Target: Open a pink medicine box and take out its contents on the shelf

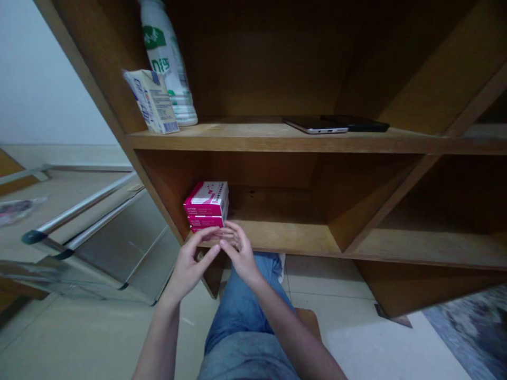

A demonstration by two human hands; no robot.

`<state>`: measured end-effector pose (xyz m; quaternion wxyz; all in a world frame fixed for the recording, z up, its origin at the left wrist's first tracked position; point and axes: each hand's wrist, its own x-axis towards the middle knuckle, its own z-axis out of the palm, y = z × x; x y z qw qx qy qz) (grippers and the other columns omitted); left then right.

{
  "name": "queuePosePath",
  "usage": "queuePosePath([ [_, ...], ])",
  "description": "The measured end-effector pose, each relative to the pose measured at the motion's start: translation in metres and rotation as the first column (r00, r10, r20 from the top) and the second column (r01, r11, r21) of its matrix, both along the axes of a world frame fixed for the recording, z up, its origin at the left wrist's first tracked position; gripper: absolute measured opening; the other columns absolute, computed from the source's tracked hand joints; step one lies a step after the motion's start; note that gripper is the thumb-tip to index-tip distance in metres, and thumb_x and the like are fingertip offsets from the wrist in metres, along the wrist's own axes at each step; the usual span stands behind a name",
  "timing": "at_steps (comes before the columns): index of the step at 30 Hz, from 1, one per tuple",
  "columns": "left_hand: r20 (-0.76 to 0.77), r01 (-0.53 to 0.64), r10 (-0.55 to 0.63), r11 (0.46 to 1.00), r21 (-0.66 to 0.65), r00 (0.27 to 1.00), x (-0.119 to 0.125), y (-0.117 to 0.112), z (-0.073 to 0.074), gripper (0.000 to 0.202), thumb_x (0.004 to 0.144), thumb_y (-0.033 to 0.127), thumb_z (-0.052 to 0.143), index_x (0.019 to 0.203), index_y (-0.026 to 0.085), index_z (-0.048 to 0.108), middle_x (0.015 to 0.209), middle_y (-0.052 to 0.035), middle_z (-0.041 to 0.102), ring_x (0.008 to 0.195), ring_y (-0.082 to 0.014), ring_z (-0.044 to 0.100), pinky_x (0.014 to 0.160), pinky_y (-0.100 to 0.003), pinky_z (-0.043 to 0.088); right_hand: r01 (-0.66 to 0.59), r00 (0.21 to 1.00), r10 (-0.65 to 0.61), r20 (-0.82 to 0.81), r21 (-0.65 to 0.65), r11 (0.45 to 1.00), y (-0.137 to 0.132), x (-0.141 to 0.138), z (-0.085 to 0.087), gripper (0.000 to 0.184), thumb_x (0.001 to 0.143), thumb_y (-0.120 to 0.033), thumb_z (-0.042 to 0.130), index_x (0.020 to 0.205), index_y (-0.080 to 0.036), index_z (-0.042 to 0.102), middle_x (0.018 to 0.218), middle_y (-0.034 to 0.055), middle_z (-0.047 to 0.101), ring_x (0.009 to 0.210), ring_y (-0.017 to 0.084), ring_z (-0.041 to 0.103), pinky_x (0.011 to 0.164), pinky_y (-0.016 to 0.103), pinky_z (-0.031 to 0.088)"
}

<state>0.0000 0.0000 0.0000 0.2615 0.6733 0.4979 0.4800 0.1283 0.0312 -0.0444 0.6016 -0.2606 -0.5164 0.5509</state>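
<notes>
Two stacked magenta-and-white cardboard boxes (206,207) stand at the left end of the lower wooden shelf (285,236), close to its front edge. My right hand (238,252) is just in front of the lower box, its fingertips near that box's bottom right corner. My left hand (193,270) is below the stack with its fingers angled toward my right hand, close to the shelf edge. Neither hand visibly holds anything. The shelf edge partly hides my left fingers from the lower box.
On the upper shelf (253,138) stand a white-and-green plastic bottle (166,66) and a printed carton (151,101), with a tablet (316,125) and a dark phone (354,124) lying nearby. A metal-framed folding rack (91,232) stands left of the shelving, above a tiled floor (336,279).
</notes>
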Motion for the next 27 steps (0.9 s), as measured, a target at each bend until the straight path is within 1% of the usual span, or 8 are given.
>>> queuePosePath([
  [2, -0.084, -0.195, 0.209, 0.970, 0.148, 0.974, -0.016, 0.013, 0.005, 0.038, 0.080, 0.040, 0.056, 0.112, 0.020, 0.057, 0.110, -0.0079, 0.062, 0.101, -0.0222, 0.060, 0.093, -0.038, 0.046, 0.120, 0.985, -0.130, 0.113, 0.098, 0.988, 0.018, 0.004, 0.009, 0.046, 0.080, -0.035, 0.059, 0.125, -0.027, 0.051, 0.121, 0.0057, 0.058, 0.106, 0.019, 0.057, 0.087, 0.031, 0.046],
  [4, -0.174, -0.339, 0.391, 0.902, 0.269, 0.904, -0.029, 0.028, 0.005, 0.044, 0.080, 0.042, 0.055, 0.117, 0.018, 0.055, 0.115, -0.0108, 0.058, 0.105, -0.0240, 0.058, 0.095, -0.040, 0.045, 0.179, 0.960, -0.213, 0.182, 0.187, 0.966, 0.035, 0.007, 0.013, 0.047, 0.082, -0.037, 0.057, 0.128, -0.029, 0.048, 0.131, 0.0058, 0.052, 0.114, 0.020, 0.052, 0.088, 0.032, 0.045],
  [7, -0.294, -0.442, 0.541, 0.829, 0.342, 0.788, -0.038, 0.051, 0.003, 0.057, 0.080, 0.046, 0.054, 0.129, 0.019, 0.047, 0.131, -0.0147, 0.048, 0.124, -0.0299, 0.044, 0.104, -0.048, 0.034, 0.192, 0.927, -0.260, 0.270, 0.253, 0.948, 0.058, 0.006, 0.014, 0.050, 0.083, -0.040, 0.055, 0.131, -0.030, 0.046, 0.136, 0.0051, 0.047, 0.121, 0.021, 0.046, 0.096, 0.035, 0.041],
  [9, -0.339, -0.444, 0.532, 0.842, 0.306, 0.776, -0.039, 0.063, 0.001, 0.059, 0.081, 0.048, 0.051, 0.133, 0.020, 0.044, 0.135, -0.0151, 0.044, 0.130, -0.0312, 0.037, 0.105, -0.049, 0.031, 0.191, 0.905, -0.277, 0.322, 0.273, 0.943, 0.070, 0.002, 0.012, 0.048, 0.083, -0.041, 0.055, 0.130, -0.029, 0.049, 0.134, 0.0048, 0.050, 0.123, 0.020, 0.045, 0.102, 0.037, 0.035],
  [13, -0.426, -0.411, 0.450, 0.893, 0.186, 0.785, -0.029, 0.072, -0.003, 0.063, 0.081, 0.052, 0.050, 0.134, 0.018, 0.042, 0.131, -0.0181, 0.045, 0.121, -0.0331, 0.047, 0.099, -0.049, 0.038, 0.150, 0.904, -0.241, 0.354, 0.264, 0.953, 0.085, -0.006, 0.008, 0.044, 0.085, -0.044, 0.052, 0.125, -0.026, 0.054, 0.129, 0.0051, 0.056, 0.121, 0.019, 0.048, 0.104, 0.036, 0.033],
  [19, -0.488, -0.445, 0.519, 0.854, 0.268, 0.702, -0.005, 0.061, -0.008, 0.072, 0.077, 0.049, 0.056, 0.136, 0.014, 0.036, 0.127, -0.0228, 0.042, 0.117, -0.0377, 0.047, 0.093, -0.053, 0.041, 0.190, 0.943, -0.227, 0.245, 0.169, 0.967, 0.083, -0.011, 0.003, 0.043, 0.084, -0.044, 0.053, 0.122, -0.023, 0.057, 0.128, 0.0053, 0.058, 0.119, 0.019, 0.052, 0.102, 0.035, 0.038],
  [23, -0.462, -0.445, 0.532, 0.847, 0.292, 0.709, 0.011, 0.050, -0.008, 0.073, 0.076, 0.048, 0.059, 0.136, 0.013, 0.037, 0.128, -0.0235, 0.039, 0.119, -0.0389, 0.045, 0.094, -0.054, 0.040, 0.206, 0.961, -0.223, 0.162, 0.116, 0.972, 0.079, -0.007, 0.003, 0.045, 0.081, -0.043, 0.057, 0.121, -0.022, 0.058, 0.129, 0.0056, 0.057, 0.117, 0.020, 0.054, 0.101, 0.035, 0.040],
  [27, -0.423, -0.460, 0.519, 0.855, 0.241, 0.743, 0.028, 0.042, -0.004, 0.070, 0.077, 0.048, 0.058, 0.134, 0.013, 0.040, 0.128, -0.0220, 0.040, 0.119, -0.0385, 0.045, 0.095, -0.052, 0.040, 0.248, 0.965, -0.254, 0.071, 0.077, 0.966, 0.073, 0.002, 0.001, 0.045, 0.078, -0.041, 0.062, 0.118, -0.021, 0.060, 0.125, 0.0062, 0.060, 0.114, 0.021, 0.056, 0.100, 0.036, 0.042],
])
